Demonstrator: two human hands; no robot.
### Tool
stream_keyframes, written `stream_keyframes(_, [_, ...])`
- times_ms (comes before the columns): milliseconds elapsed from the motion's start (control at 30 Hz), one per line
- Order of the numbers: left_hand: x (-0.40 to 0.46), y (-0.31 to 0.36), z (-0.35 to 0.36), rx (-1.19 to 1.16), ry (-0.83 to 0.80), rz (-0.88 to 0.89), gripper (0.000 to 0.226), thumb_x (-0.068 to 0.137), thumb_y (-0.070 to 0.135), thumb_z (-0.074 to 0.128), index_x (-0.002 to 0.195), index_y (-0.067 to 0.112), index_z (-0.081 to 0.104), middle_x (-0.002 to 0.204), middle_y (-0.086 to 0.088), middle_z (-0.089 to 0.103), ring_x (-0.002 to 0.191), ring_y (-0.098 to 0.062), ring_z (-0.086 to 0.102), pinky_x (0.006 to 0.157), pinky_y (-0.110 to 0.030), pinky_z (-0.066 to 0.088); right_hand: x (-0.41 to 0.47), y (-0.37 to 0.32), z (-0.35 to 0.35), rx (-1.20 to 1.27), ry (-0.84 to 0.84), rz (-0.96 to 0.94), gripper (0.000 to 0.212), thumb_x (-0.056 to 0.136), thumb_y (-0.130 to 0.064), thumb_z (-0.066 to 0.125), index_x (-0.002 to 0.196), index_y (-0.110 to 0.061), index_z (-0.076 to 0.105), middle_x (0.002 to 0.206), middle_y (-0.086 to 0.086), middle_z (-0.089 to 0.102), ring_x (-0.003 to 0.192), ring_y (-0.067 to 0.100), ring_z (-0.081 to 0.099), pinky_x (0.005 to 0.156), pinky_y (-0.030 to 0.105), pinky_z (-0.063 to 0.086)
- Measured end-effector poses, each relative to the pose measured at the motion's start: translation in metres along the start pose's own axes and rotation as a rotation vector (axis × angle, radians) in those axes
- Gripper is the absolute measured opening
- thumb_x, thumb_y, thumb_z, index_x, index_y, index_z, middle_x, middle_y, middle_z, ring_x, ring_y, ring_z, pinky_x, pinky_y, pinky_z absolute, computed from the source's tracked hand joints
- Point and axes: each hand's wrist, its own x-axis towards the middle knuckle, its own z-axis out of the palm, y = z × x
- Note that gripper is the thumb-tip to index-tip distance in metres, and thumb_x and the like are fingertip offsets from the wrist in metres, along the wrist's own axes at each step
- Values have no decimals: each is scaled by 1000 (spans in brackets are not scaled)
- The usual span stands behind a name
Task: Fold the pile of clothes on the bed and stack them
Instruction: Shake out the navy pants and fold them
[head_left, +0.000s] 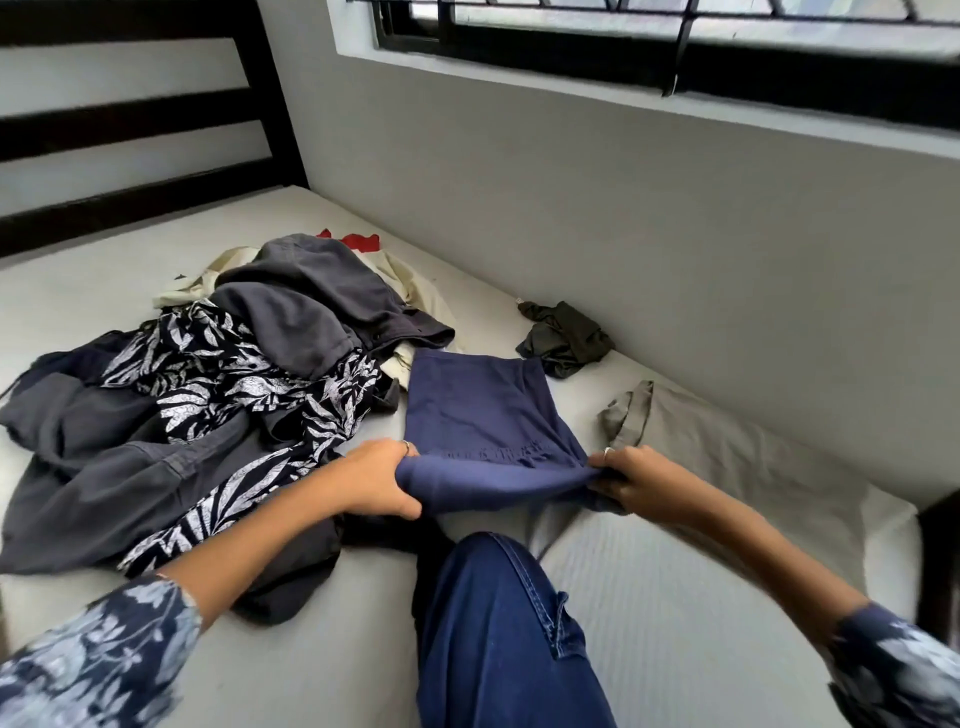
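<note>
Both your hands are on the navy blue garment (483, 410) in the middle of the frame. Your left hand (376, 480) has its fingers curled around the near left corner of the cloth, thumb underneath, a ring showing on one finger. Your right hand (636, 483) pinches the near right corner, fingers bunched on the fabric, also with a ring. The near edge is lifted and stretched between your two fists, rolled over into a soft fold, while the far part lies flat on the mattress (322, 670).

Left of that sits the pile of clothes (218, 395), loose and unfolded: a dark grey garment (306, 306) heaped on top, a navy piece with a white leaf print (234, 379) spilling towards the lower left, a cream garment (410, 280) peeking out behind, and a scrap of red cloth (356, 240) at the far edge. More dark grey fabric spreads along the left side of the frame.

To the upper right of the blue garment, against the grey wall (623, 208), lies a small crumpled olive-green garment (566, 338), apart from the pile. On the right, a beige-grey piece (727, 457) lies along the wall, just behind your right hand. Your knee in dark blue jeans (498, 639) rises at the bottom centre. A dark slatted headboard (130, 135) fills the upper left, a barred window (675, 47) the top right.
</note>
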Motion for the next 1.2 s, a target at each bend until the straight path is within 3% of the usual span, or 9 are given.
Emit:
stream_keyframes(167, [44,-27,-40,-282,-112,-59,71,37,54,79,88,7,64,82,-4,63,76,-19,58,71,-33,43,41,3,-40,83,69,-10,13,93,-18,59,80,-16,59,79,0,61,79,22,57,71,33,39])
stream_keyframes(333, [93,-33,-71,-789,-144,-164,51,54,40,85,96,18,66,95,4,70,89,-11,58,75,-28,40,114,15,-70,182,234,83,17,88,-22,65,74,-14,62,71,2,59,75,21,56,61,30,35])
stream_keyframes(467, [139,-35,-49,-1206,158,-287,49,81,31,74,123,22,53,126,-1,61,103,-12,54,85,-30,42,172,29,-55,350,463,243,28,91,-24,61,116,-10,63,111,9,67,106,26,59,86,27,41])
stream_keyframes(600, [155,-36,24,-1005,255,-432,86,72,29,83,140,7,35,140,-9,48,123,-23,51,103,-37,41,181,40,7,452,338,329,62,91,-26,62,143,-4,37,141,16,47,131,31,44,107,33,34])
stream_keyframes(667, [151,-33,55,-870,303,-444,87,64,33,86,134,5,43,135,-13,53,119,-27,55,101,-39,45,171,44,39,465,263,393,71,89,-31,65,145,-2,32,143,19,43,132,33,42,109,36,34])
stream_keyframes(800, [142,-11,81,-676,485,-402,70,83,27,72,140,2,40,139,-16,47,128,-31,44,107,-36,34,156,49,68,613,346,554,72,88,-38,66,142,-1,36,139,16,49,127,30,47,104,34,39])
stream_keyframes(933, [152,1,77,-910,537,-588,64,82,36,71,129,1,46,128,-18,54,116,-34,53,96,-40,46,163,41,59,1082,343,674,64,89,-40,65,135,0,45,130,7,54,109,21,54,85,29,44])
stream_keyframes(1033, [166,-5,64,-1320,437,-733,54,75,33,79,113,6,53,120,-12,60,97,-28,57,71,-34,51,169,41,57,1252,298,762,80,76,-47,75,134,0,46,127,6,55,113,26,56,93,39,50])
stream_keyframes(1200, [163,-7,37,-1384,144,-627,34,74,12,74,105,5,62,93,-9,66,73,-20,56,60,-28,39,165,34,45,1471,31,721,60,72,-23,82,124,-9,54,112,8,67,101,25,64,87,39,55])
